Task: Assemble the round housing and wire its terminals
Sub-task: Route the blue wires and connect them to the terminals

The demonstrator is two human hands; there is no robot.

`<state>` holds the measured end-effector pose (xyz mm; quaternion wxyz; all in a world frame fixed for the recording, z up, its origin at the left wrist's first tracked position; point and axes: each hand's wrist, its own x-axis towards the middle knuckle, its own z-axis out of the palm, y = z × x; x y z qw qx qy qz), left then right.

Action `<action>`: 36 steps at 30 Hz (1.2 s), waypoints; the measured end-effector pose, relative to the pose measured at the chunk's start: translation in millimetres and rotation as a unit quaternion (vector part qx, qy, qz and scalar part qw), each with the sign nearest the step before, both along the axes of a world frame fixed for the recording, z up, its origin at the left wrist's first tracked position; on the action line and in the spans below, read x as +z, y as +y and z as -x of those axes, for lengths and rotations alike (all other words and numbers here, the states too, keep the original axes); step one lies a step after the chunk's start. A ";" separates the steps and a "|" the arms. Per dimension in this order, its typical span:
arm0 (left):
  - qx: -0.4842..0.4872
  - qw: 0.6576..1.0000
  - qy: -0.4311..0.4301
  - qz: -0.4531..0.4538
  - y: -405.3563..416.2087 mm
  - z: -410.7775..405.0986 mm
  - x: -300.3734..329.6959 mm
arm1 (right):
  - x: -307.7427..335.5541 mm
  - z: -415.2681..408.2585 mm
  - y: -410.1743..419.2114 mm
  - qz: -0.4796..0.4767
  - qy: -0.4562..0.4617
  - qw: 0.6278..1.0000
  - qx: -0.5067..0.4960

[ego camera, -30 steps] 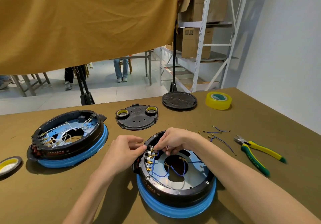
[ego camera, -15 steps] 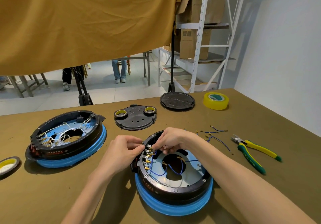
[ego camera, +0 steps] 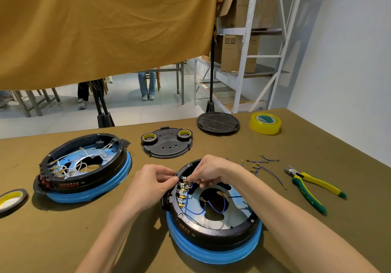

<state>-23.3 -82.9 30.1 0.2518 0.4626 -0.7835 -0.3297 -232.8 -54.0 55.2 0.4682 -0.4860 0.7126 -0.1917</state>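
Note:
A round black housing (ego camera: 213, 233) on a blue ring sits in front of me, with a row of brass terminals (ego camera: 182, 194) along its left inner rim and blue wires (ego camera: 213, 208) looping across its centre hole. My left hand (ego camera: 151, 182) pinches at the topmost terminal from outside the rim. My right hand (ego camera: 208, 171) reaches over the rim from the right, fingers curled, and pinches a blue wire's end at that same terminal. The fingertips nearly meet and hide the connector.
A second housing (ego camera: 84, 166) with white wires lies at the left. A black cover plate (ego camera: 167, 144) carrying two tape rolls and a round lid (ego camera: 218, 123) lie behind. Loose blue wires (ego camera: 262, 166), yellow-green cutters (ego camera: 311, 188), yellow tape (ego camera: 265, 123) sit right.
Both hands stay pinched at the top terminal with only slight finger shifts. The view has drifted a little; nothing on the table moved.

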 end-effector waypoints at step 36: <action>0.005 1.000 -0.011 0.021 5.0 -0.1 2.3 | -13.9 -0.7 40.0 0.236 0.111 0.965 0.024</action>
